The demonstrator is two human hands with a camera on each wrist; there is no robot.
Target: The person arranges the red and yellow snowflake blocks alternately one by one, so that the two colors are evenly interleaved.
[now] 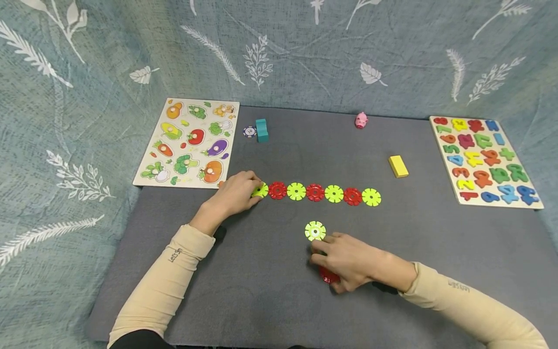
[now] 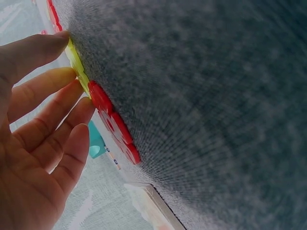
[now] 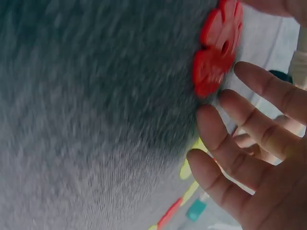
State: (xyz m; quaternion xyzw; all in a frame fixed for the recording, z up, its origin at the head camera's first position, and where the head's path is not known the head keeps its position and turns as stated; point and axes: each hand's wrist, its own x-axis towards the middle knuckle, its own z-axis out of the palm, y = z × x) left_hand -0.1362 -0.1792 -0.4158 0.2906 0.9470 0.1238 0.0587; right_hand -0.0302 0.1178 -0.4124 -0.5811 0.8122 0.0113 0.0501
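Observation:
My left hand (image 1: 234, 194) pinches a yellow-green notched plastic disc (image 2: 77, 64) between thumb and fingertips, at the left end of a row. Beside it, past the fingers, lies a red disc (image 2: 112, 120), which the hand hides in the head view. Rightward the row alternates red (image 1: 277, 190) and yellow-green, ending in a yellow-green disc (image 1: 371, 197). My right hand (image 1: 348, 261) is spread over a separate red disc (image 3: 220, 45) on the table, fingers around its edge; firm contact cannot be made out. Just above that hand lies a single yellow-green disc (image 1: 315, 230).
A vegetable puzzle board (image 1: 146, 167) lies at back left, a number puzzle board (image 1: 472, 198) at right. Behind the row are a teal block (image 1: 262, 131), a poker chip (image 1: 250, 132), a pink pig figure (image 1: 361, 120) and a yellow block (image 1: 398, 166). Patterned cloth (image 1: 305, 58) hangs behind.

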